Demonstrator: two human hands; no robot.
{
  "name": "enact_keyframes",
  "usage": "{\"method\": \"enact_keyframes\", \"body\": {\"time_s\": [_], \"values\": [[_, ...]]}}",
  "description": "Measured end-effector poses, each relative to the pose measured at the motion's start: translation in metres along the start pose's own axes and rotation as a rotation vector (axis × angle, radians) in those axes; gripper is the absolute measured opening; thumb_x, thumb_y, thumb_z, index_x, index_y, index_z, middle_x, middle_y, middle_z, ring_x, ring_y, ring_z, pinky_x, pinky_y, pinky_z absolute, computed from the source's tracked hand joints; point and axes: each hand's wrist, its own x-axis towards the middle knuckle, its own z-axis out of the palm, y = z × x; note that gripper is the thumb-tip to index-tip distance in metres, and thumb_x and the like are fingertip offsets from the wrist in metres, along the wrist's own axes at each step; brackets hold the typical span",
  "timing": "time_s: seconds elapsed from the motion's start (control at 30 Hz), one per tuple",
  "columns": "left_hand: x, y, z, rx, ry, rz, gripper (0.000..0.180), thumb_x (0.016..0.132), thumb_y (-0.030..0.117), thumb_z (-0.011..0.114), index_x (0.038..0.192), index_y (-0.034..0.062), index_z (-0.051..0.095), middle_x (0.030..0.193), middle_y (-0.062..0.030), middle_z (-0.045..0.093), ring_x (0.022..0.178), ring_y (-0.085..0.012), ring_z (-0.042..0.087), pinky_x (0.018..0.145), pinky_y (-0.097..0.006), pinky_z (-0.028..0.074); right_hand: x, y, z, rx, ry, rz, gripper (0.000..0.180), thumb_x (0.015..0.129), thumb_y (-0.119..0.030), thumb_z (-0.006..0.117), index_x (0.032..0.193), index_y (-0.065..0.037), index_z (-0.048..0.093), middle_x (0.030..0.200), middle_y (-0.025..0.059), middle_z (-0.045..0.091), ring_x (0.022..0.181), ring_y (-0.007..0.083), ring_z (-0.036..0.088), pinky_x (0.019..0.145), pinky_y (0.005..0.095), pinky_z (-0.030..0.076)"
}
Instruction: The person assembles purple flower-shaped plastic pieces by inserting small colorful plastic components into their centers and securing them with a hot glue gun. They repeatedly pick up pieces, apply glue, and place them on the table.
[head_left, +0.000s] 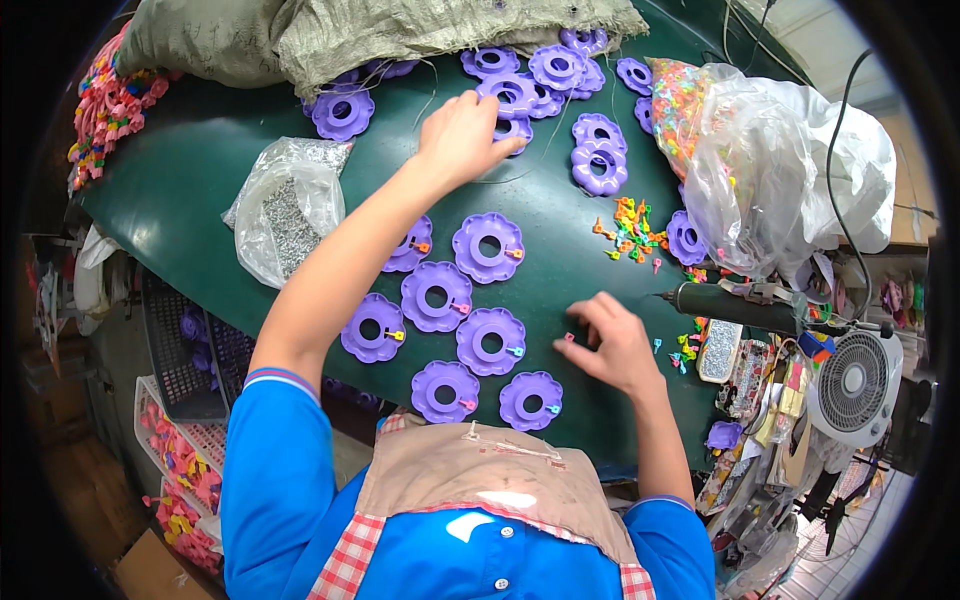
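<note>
My left hand [460, 140] reaches to the far pile, its thumb and fingers around the edge of a purple flower-shaped plastic ring [517, 130]. Other purple rings [557, 67] overlap beside it. Closer to me, my right hand [612, 348] hovers over the table with a small pink plastic piece [569, 337] at its thumb tip. Several purple rings lie spread in front of me, such as one ring [463, 245] near the middle; each carries a small coloured piece [514, 254] on its right side. A heap of small coloured pieces [635, 232] lies beyond my right hand.
A clear bag of small silvery parts [290, 220] sits left of my forearm. A woven sack [400, 40] spans the far edge. At right are a bag of coloured pieces [690, 120], a dark cylindrical tool [735, 305], a tray of silvery parts [719, 350] and a fan [855, 380].
</note>
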Motion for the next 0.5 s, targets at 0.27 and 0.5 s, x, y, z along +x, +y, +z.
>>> {"method": "enact_keyframes", "body": {"time_s": [0.27,0.5], "values": [[0.074,-0.03,-0.013,-0.162,-0.206,-0.159,0.063,0.076,0.042,0.08,0.122,0.0002,0.067,0.107,-0.0183,0.077,0.098,-0.028,0.077,0.083,-0.041,0.062,-0.016,0.005,0.012,0.256,0.177,0.162,0.014,0.086,0.003,0.07,0.1,0.001,0.074,0.086,0.0102,0.063,0.077,0.0182,0.072,0.067,0.0302,0.058],[-0.022,0.044,-0.025,-0.667,-0.368,0.325,0.049,0.08,0.021,0.084,0.124,0.0039,0.07,0.11,-0.0092,0.073,0.094,-0.0184,0.069,0.088,-0.035,0.057,-0.016,0.034,0.007,0.994,0.207,0.353,0.018,0.097,0.0,0.073,0.113,0.006,0.077,0.119,0.0114,0.069,0.102,0.0202,0.076,0.075,0.0277,0.065]]}}
